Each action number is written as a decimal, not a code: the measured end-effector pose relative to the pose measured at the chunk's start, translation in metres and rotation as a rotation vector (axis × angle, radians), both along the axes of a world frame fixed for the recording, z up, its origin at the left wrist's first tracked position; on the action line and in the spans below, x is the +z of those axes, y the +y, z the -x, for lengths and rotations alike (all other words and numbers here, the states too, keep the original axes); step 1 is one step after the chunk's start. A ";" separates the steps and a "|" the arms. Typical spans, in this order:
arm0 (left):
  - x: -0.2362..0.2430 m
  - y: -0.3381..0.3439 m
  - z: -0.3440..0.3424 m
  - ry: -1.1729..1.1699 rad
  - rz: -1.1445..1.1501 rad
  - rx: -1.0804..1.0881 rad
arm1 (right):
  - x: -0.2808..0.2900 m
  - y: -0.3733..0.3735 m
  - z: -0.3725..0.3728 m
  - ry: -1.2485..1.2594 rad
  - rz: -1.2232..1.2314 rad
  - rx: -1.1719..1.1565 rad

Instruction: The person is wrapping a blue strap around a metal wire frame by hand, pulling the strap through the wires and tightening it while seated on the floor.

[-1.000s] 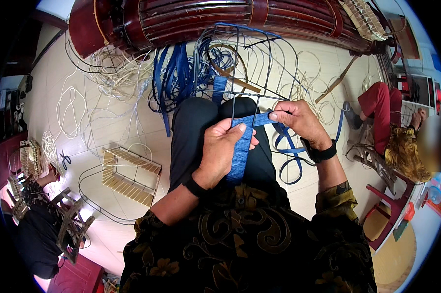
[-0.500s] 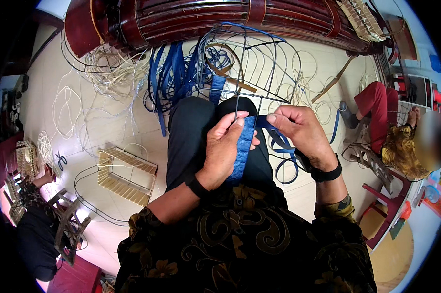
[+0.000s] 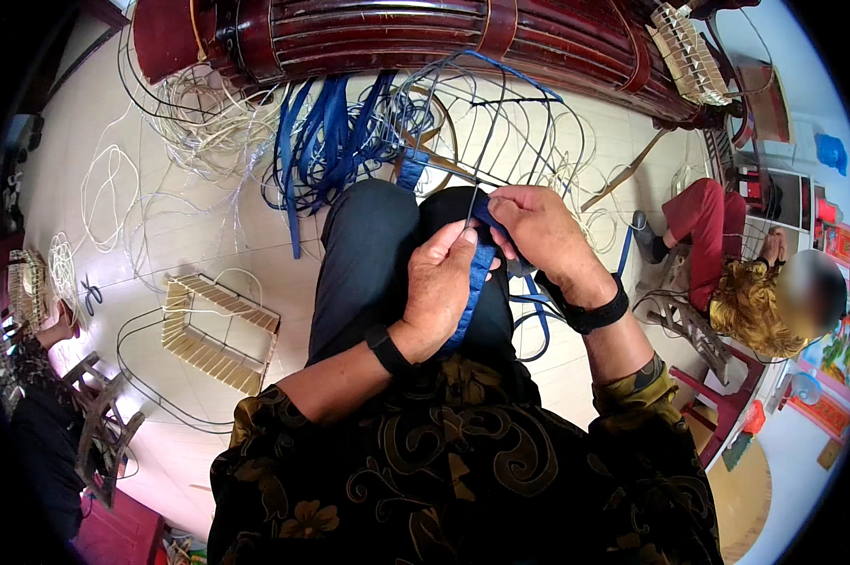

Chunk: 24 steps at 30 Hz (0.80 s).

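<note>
A dark wire frame point(image 3: 536, 94), partly wrapped in blue, rests over my knees and leans away from me. My left hand point(image 3: 436, 287) is closed on its near part, where a blue wrapped band point(image 3: 465, 330) runs down over my lap. Thumb and fingers press against a thin dark rod there. Right beside it my right hand point(image 3: 541, 231) pinches a flat blue strip point(image 3: 486, 215) against the frame. The strip's loose tail point(image 3: 536, 325) hangs in loops below my right wrist. My right fingertips are partly hidden behind the frame.
A heap of blue strips point(image 3: 326, 141) and tangled pale cane point(image 3: 204, 118) lie before a dark red wooden bench point(image 3: 378, 38). On the left are a part-wrapped frame point(image 3: 223, 367) and scissors point(image 3: 91, 296). Other people sit at the far left and at the right point(image 3: 750, 301).
My right hand has moved in toward the frame and slightly up, drawing the blue strip close around it. My left hand keeps its hold. The view has shifted slightly.
</note>
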<state>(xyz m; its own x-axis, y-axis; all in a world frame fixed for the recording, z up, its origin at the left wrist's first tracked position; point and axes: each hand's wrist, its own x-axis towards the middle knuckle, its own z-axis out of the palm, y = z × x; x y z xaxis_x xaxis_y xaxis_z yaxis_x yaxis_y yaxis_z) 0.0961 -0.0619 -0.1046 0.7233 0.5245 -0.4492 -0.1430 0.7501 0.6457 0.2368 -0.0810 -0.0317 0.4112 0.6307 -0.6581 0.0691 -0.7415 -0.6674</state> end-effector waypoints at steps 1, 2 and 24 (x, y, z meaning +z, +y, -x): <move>0.000 -0.001 0.000 -0.015 0.050 0.036 | 0.000 0.001 0.000 0.003 0.002 -0.003; 0.000 -0.002 0.000 -0.029 0.101 0.072 | 0.000 0.002 0.000 0.016 0.013 -0.006; -0.012 0.046 -0.014 0.313 -0.815 -0.278 | -0.007 0.004 -0.019 0.476 0.120 -0.039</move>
